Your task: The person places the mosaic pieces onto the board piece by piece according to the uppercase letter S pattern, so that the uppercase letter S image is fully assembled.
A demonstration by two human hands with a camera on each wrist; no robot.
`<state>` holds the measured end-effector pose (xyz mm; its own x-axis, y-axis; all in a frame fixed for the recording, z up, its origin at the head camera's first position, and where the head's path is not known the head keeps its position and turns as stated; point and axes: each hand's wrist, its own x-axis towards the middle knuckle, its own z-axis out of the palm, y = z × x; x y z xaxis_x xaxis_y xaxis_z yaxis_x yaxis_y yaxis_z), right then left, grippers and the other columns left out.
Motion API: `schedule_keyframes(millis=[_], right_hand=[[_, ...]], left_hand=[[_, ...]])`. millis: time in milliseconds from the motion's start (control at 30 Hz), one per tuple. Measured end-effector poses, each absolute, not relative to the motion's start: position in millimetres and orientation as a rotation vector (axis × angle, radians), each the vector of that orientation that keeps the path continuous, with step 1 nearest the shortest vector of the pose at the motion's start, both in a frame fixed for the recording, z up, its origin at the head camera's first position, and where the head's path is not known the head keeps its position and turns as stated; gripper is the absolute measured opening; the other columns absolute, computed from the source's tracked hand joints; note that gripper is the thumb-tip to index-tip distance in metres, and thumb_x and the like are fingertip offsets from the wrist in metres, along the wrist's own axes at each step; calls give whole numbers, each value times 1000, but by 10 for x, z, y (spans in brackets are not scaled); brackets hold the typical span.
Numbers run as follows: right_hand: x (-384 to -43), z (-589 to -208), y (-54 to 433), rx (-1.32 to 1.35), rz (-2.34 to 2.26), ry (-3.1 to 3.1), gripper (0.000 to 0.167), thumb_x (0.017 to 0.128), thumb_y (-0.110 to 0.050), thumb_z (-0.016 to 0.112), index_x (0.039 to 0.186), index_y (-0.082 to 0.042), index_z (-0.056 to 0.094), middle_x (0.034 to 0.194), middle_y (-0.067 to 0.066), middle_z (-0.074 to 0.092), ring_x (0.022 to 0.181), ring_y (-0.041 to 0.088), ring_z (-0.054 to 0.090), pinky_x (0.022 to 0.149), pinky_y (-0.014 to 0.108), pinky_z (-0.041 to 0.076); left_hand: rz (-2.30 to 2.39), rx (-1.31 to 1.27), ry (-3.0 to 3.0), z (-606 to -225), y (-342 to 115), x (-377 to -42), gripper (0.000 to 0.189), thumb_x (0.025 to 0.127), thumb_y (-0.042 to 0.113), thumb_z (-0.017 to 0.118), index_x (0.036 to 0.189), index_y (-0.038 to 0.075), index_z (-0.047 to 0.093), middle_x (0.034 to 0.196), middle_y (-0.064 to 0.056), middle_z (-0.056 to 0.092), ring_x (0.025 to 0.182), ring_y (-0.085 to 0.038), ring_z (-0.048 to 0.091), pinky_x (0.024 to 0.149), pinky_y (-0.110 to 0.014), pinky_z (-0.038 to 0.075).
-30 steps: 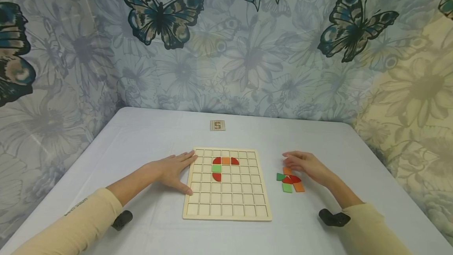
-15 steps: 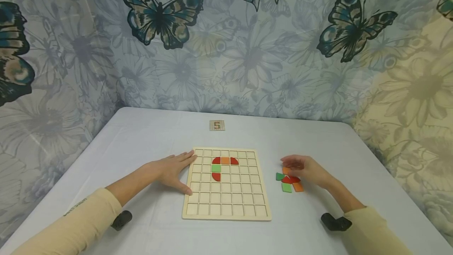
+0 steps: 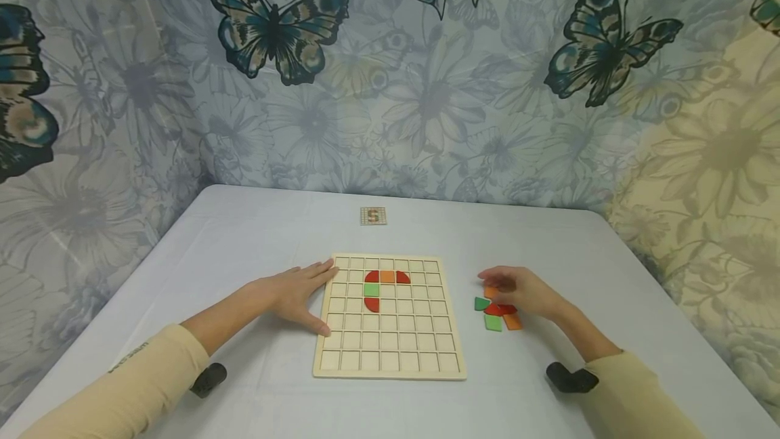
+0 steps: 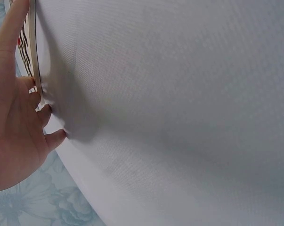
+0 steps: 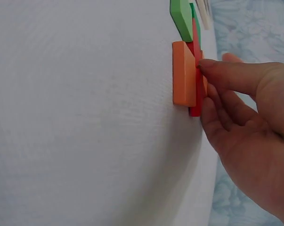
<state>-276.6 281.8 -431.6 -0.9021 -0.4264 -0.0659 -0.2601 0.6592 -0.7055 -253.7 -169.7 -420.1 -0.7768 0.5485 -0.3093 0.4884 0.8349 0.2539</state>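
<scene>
A wooden grid board [image 3: 411, 362] lies mid-table, with several red, orange and green pieces set in its upper squares. My left hand [image 3: 298, 295] rests along its left edge, fingers spread and straight, thumb near the lower side. My right hand [image 3: 529, 290] hovers low over a small pile right of the board, fingers loosely bent. In the pile are a light green tile [image 3: 493, 322], a dark green piece [image 3: 481, 304], orange tiles [image 3: 513, 322] and red pieces [image 3: 492, 309]. In the right wrist view, the thumb [image 5: 222, 70] appears to touch a red piece; no firm grip shows.
A small card [image 3: 373, 216] with a letter-like pattern lies behind the board. White cloth [image 3: 256, 385] covers the table. A butterfly-patterned backdrop [image 3: 426, 107] surrounds its back and sides. Black wrist cameras [image 3: 571, 378] sit by both sleeves.
My right hand has dropped slightly and shifted a little left over the pile. My left hand and the pieces on the board have stayed put.
</scene>
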Motion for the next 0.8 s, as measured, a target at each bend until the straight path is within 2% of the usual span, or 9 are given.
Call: schedule_keyframes(millis=[267,533,800], right_hand=[[-2811,-4259,2778,-550,-998,2643,38,83,3,68,120,-1,63,114,12,62,103,29,56,92,46,46],[-2817,-4282,2819,-498,-1019,2664,38,81,3,70,118,-4,64,99,7,60,90,25,56,81,38,49],[-2826,-4342,2844,-304,-1141,2679,33,86,-16,72,116,-5,67,106,9,64,87,23,58,72,32,52]], left_hand=[[227,775,2637,-4193,-1701,-2536,118,69,75,64,153,8,16,159,-9,7,143,-29,12,110,-52,17],[220,782,2640,-4203,-1700,-2540,118,69,76,63,153,8,16,159,-9,7,143,-29,12,110,-53,17],[216,788,2639,-4193,-1699,-2533,118,69,76,63,153,8,16,159,-9,7,143,-29,13,110,-53,18]])
